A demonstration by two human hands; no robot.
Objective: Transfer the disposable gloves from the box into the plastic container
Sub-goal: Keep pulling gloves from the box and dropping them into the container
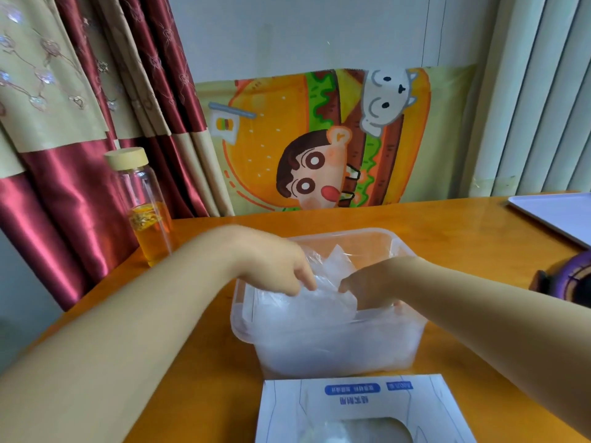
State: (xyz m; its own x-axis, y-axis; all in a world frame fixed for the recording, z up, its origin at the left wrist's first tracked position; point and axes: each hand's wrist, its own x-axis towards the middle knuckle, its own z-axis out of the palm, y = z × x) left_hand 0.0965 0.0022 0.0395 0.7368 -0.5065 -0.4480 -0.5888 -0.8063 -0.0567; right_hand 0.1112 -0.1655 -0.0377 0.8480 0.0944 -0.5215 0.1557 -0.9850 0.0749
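On the orange table (447, 225), our left hand (278, 270) and right hand (377, 282) are pinching disposable gloves (307, 318); springy film risks spilling from the plastic container (351, 233).

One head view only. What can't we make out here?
All head view.
Hidden: left hand and right hand fingers sunk in the thin translucent plastic gloves in the clear plastic container; pinching or pressing unclear.
Cut off: white cardboard glove box, by bottom edge; gloves remaining unknown; print blurred.
Cut off: purple round object, by right edge; unidentifiable.
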